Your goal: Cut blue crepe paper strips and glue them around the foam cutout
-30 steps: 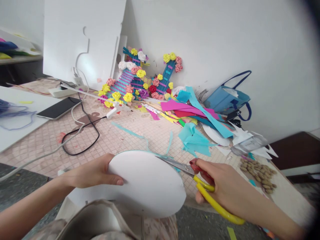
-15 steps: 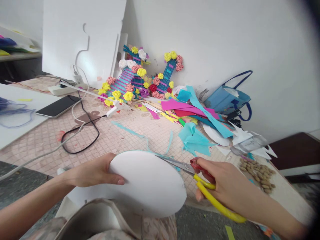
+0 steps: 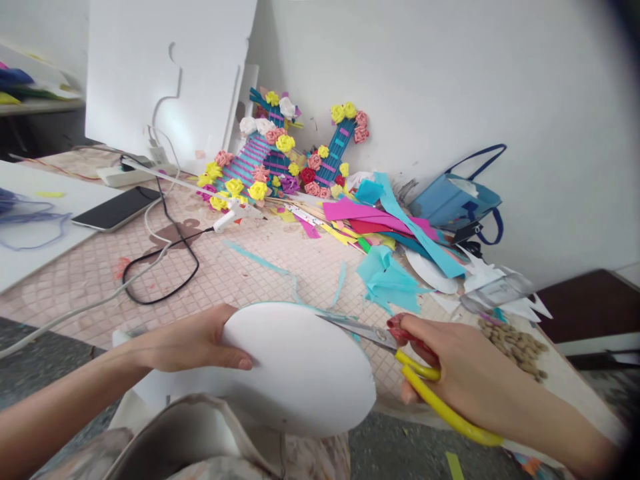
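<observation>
My left hand (image 3: 193, 343) grips the left edge of a white rounded foam board (image 3: 300, 370), thumb on top, holding it over my lap at the table's near edge. My right hand (image 3: 463, 373) is closed in the yellow and red handles of a pair of scissors (image 3: 400, 357). The scissor blades point left and meet the board's upper right rim, where a thin turquoise edging strip runs along the board.
On the pink tiled table lie turquoise paper scraps (image 3: 387, 277), a heap of coloured paper strips (image 3: 380, 223), a glue gun (image 3: 235, 213) with black cord, a phone (image 3: 116, 208), flower-decorated letters (image 3: 277, 160), a blue bag (image 3: 457, 200) and a pile of nuts (image 3: 515, 340).
My right hand with the scissors has shifted slightly right and down. The left hand and board have hardly moved.
</observation>
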Demonstrator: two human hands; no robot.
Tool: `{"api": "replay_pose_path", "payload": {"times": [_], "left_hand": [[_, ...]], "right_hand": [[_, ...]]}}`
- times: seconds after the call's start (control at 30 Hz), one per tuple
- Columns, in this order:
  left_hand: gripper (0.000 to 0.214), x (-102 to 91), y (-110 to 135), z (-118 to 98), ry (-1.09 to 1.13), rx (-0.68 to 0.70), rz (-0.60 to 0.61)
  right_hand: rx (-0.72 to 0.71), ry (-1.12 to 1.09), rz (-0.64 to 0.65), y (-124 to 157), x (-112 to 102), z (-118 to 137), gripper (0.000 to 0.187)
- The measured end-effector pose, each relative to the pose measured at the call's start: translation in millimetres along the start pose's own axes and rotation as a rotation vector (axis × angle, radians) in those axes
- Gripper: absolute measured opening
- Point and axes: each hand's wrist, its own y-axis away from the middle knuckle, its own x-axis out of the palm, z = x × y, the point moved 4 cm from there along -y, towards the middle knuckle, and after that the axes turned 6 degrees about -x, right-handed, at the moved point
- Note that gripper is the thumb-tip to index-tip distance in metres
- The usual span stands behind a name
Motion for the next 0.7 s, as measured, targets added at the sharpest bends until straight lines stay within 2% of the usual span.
{"api": "replay_pose_path", "payload": {"times": [0.2, 0.47, 0.7], "left_hand": [[0.024, 0.5, -0.9, 2.9, 0.027, -0.004, 0.026], [0.024, 0.9, -0.6, 6.1, 0.029, 0.002, 0.031], [0.027, 2.5, -2.9, 4.3, -0.009, 0.009, 0.031]], "right_hand": [[-0.028, 0.035, -0.047, -0.8, -3.4, 2.3, 0.017], [-0.044, 0.093, -0.032, 1.3, 1.9, -4.2, 0.035], [-0.04, 0.099, -0.037, -1.3, -0.4, -0.6, 0.03]]}}
